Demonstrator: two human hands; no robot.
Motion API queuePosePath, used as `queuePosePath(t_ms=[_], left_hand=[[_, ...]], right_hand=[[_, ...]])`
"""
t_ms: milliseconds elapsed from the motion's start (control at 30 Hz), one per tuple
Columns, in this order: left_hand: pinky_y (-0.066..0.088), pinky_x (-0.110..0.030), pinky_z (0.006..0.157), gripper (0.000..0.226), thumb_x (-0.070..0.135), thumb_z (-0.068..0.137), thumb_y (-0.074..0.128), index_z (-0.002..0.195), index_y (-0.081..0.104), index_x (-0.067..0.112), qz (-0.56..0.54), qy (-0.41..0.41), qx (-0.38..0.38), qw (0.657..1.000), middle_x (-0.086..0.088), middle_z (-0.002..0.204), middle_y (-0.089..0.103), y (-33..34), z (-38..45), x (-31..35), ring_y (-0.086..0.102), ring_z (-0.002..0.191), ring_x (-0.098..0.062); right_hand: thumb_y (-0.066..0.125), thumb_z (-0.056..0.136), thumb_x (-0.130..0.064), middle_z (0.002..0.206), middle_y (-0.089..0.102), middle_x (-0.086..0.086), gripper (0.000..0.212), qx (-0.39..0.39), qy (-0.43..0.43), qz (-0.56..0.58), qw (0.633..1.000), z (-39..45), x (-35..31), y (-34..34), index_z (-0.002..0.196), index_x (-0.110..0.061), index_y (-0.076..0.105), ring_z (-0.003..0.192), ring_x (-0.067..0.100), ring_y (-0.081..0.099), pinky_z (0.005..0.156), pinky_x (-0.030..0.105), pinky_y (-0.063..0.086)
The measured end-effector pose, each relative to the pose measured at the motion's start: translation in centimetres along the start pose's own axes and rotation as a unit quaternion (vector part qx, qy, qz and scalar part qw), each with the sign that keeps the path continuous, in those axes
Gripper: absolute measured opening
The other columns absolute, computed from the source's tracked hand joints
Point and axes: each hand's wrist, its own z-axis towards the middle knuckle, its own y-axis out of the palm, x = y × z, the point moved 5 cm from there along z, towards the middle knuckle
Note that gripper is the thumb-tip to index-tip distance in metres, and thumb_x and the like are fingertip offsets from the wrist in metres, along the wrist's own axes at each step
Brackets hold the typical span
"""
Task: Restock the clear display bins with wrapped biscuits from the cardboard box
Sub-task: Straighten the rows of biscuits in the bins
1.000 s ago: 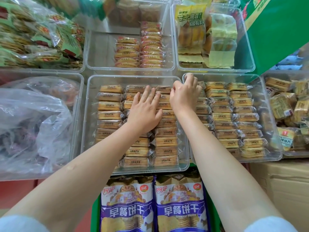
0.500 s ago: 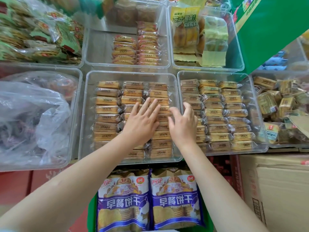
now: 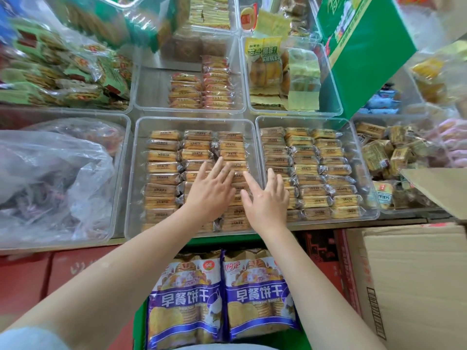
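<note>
Both hands flat, fingers spread, holding nothing: left hand (image 3: pixel 211 192) on wrapped biscuits (image 3: pixel 161 164) in clear bin (image 3: pixel 136 173); right hand (image 3: pixel 267 200) beside it. Risk: sideways push skews rows under palms. Cardboard box (image 3: pixel 414 274) right of right hand.

Straight ahead of you sit two clear display bins side by side: the middle bin (image 3: pixel 131 178) and the right bin (image 3: pixel 364 173), each filled with wrapped biscuits (image 3: pixel 163 157) laid in three columns. Your left hand (image 3: pixel 209 190) lies flat on the middle bin's packs; your right hand (image 3: pixel 267 198) reaches over the wall between the two bins. Left of the middle bin is a bin holding a plastic bag (image 3: pixel 55 178). Behind them stands another row of bins. Two biscuit bags (image 3: pixel 222 299) lie below your arms, and the cardboard box (image 3: pixel 414 281) stands at your near right.
</note>
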Motion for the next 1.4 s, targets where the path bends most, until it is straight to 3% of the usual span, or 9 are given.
queuePosePath(t_ms=[167, 267, 333, 433, 567, 733, 1000, 1233, 1400], left_hand=[[-0.014, -0.047, 0.121, 0.066, 0.057, 0.105, 0.008, 0.16, -0.005, 0.023, -0.024, 0.006, 0.003, 1.0, 0.003, 0.166, -0.016, 0.1, -2.3, -1.0, -0.024, 0.151, -0.018], [-0.014, -0.043, 0.123, 0.064, 0.054, 0.106, 0.015, 0.16, -0.005, 0.025, -0.09, -0.05, 0.057, 0.993, 0.005, 0.165, -0.017, -0.4, -4.4, -3.2, -0.023, 0.151, -0.017], [-0.007, -0.043, 0.126, 0.063, 0.048, 0.107, 0.024, 0.161, 0.002, 0.026, -0.125, -0.108, 0.07, 0.984, 0.004, 0.167, -0.012, 0.5, -6.9, -5.6, -0.019, 0.153, -0.018], [0.012, -0.049, 0.125, 0.053, 0.039, 0.103, 0.049, 0.154, 0.037, 0.03, -0.215, -0.134, 0.098, 0.963, 0.0, 0.168, 0.015, 1.5, -10.3, -7.6, 0.008, 0.156, -0.024], [0.048, -0.052, 0.101, 0.016, 0.025, 0.09, 0.072, 0.104, 0.076, 0.018, -0.282, -0.121, 0.164, 0.937, -0.007, 0.134, 0.062, 1.5, -12.4, -8.1, 0.053, 0.126, -0.029], [0.045, -0.041, 0.095, 0.022, 0.037, 0.085, 0.077, 0.097, 0.074, 0.019, -0.292, -0.18, 0.153, 0.927, -0.004, 0.12, 0.067, 1.6, -12.5, -7.9, 0.055, 0.115, -0.025], [0.034, -0.043, 0.105, 0.031, 0.045, 0.088, 0.069, 0.117, 0.069, 0.033, -0.264, -0.186, 0.109, 0.94, 0.0, 0.135, 0.057, 1.9, -11.9, -7.7, 0.043, 0.13, -0.023], [0.032, -0.044, 0.106, 0.034, 0.058, 0.085, 0.069, 0.108, 0.068, 0.033, -0.255, -0.197, 0.093, 0.942, 0.003, 0.135, 0.054, 1.8, -11.7, -7.6, 0.04, 0.131, -0.022], [0.031, -0.043, 0.103, 0.025, 0.049, 0.085, 0.072, 0.102, 0.067, 0.032, -0.244, -0.208, 0.081, 0.944, 0.002, 0.131, 0.052, 1.4, -11.2, -7.3, 0.039, 0.128, -0.023]], right_hand=[[0.031, 0.105, -0.054, 0.168, -0.006, 0.013, 0.051, -0.06, 0.033, 0.015, 0.998, 0.3, 0.2, 0.5, 0.155, -0.047, 0.024, 0.154, 0.037, -0.007, 0.122, 0.057, 0.004], [0.042, 0.105, -0.041, 0.166, 0.01, 0.018, 0.048, 0.047, 0.016, 0.017, 0.999, -0.2, -0.7, -0.3, 0.153, -0.036, 0.038, 0.154, 0.038, 0.004, 0.121, 0.057, 0.009], [0.059, 0.097, -0.024, 0.149, 0.043, 0.022, 0.039, 0.139, -0.052, 0.007, 0.989, -1.1, -2.4, -0.7, 0.135, -0.021, 0.06, 0.142, 0.04, 0.034, 0.114, 0.059, 0.03], [0.065, 0.092, -0.015, 0.105, 0.062, 0.008, 0.012, 0.111, -0.121, 0.05, 0.985, -1.8, -4.8, 0.5, 0.1, -0.01, 0.071, 0.103, 0.026, 0.055, 0.09, 0.048, 0.05], [0.06, 0.097, -0.036, 0.099, 0.05, -0.004, 0.017, -0.039, -0.081, 0.043, 0.995, -2.3, -6.2, 2.0, 0.095, -0.019, 0.064, 0.099, 0.014, 0.043, 0.095, 0.036, 0.044], [0.069, 0.091, -0.043, 0.099, 0.053, -0.003, 0.027, -0.07, -0.038, -0.015, 0.997, -2.9, -6.6, 1.8, 0.085, -0.021, 0.055, 0.088, 0.015, 0.051, 0.091, 0.038, 0.049], [0.067, 0.085, -0.061, 0.088, 0.06, -0.005, 0.043, -0.083, 0.015, -0.087, 0.993, -3.7, -6.9, 2.2, 0.086, -0.018, 0.072, 0.076, 0.016, 0.062, 0.078, 0.037, 0.057], [0.061, 0.096, -0.027, 0.085, 0.064, 0.0, 0.015, -0.1, 0.032, -0.078, 0.991, -3.2, -6.7, 2.6, 0.093, -0.013, 0.068, 0.079, 0.021, 0.064, 0.085, 0.04, 0.056], [0.06, 0.098, -0.034, 0.092, 0.067, 0.002, 0.022, -0.1, 0.023, -0.091, 0.991, -3.1, -6.6, 2.7, 0.099, -0.013, 0.067, 0.083, 0.022, 0.064, 0.084, 0.038, 0.055]])
